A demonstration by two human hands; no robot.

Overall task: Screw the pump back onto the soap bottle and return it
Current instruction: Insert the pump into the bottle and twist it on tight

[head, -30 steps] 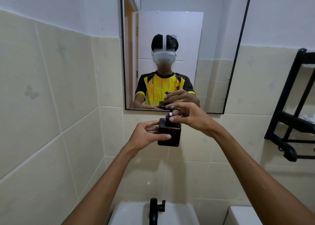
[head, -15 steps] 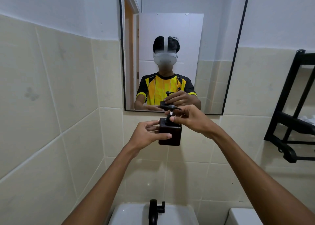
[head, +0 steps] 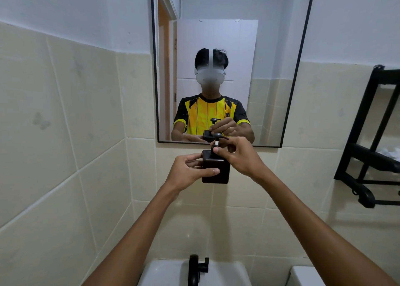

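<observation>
A dark brown square soap bottle (head: 218,174) is held up in the air in front of the tiled wall, just below the mirror. My left hand (head: 187,173) grips the bottle's body from the left, thumb across its front. The black pump (head: 217,139) stands upright on the bottle's neck, with a short white section of stem showing. My right hand (head: 239,155) comes in from the right, its fingertips pinched around the pump's collar at the neck.
A black-framed mirror (head: 279,69) hangs on the wall straight ahead and shows a person holding the bottle. Below are a white sink (head: 168,272) with a black faucet (head: 194,268). A black metal rack (head: 372,138) is mounted on the right wall.
The bottle stays held in nearly the same spot. My right fingers have shifted around the pump's collar, and the view has tilted slightly upward.
</observation>
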